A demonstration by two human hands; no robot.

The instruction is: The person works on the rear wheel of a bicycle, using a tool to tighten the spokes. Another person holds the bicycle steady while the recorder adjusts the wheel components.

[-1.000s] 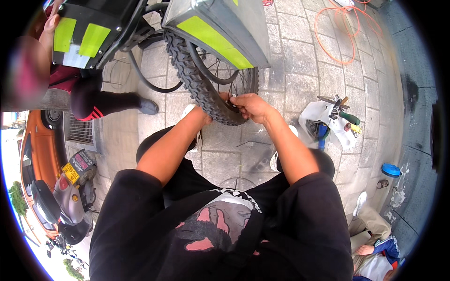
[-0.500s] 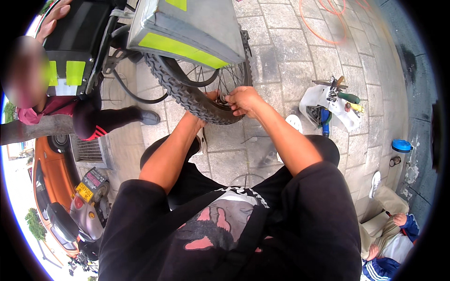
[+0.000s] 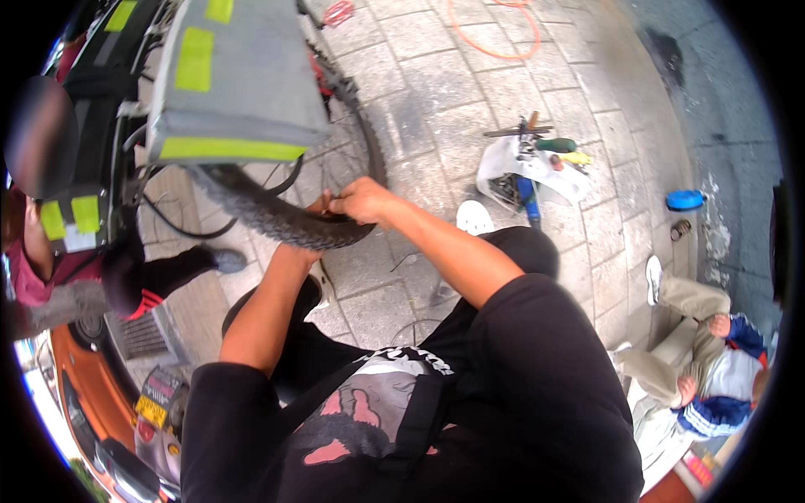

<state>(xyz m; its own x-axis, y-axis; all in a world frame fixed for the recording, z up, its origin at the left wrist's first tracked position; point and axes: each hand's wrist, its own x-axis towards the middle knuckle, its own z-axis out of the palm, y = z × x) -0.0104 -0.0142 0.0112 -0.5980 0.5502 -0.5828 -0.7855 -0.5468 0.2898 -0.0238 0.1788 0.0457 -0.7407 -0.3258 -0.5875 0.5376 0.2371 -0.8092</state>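
Observation:
In front of me is a bicycle wheel with a knobbly black tyre [image 3: 281, 216], partly under a grey box. My left hand [image 3: 322, 204] reaches beneath the tyre's near part. Its fingertips show on the inner side, curled round the tyre, while the palm is hidden. Beside it, my right hand [image 3: 362, 201] is closed in a pinch at the tyre's inner edge. Whatever lies between those fingertips is too small to make out. A black inner tube [image 3: 289, 178] hangs partly loose inside the wheel, near thin spokes.
The grey box [image 3: 243, 109] with yellow-green strips overhangs the wheel. Right of it, a white container [image 3: 495, 172] holds tools, including a green-handled one [image 3: 555, 145]. An orange hose [image 3: 537, 38] loops on the paving. One person [image 3: 50, 268] is at left; another [image 3: 713, 360] sits at lower right.
My view has shifted, so the wheel, box and tool container appear further left. Both hands stay at the tyre's near part, the right one still pinching.

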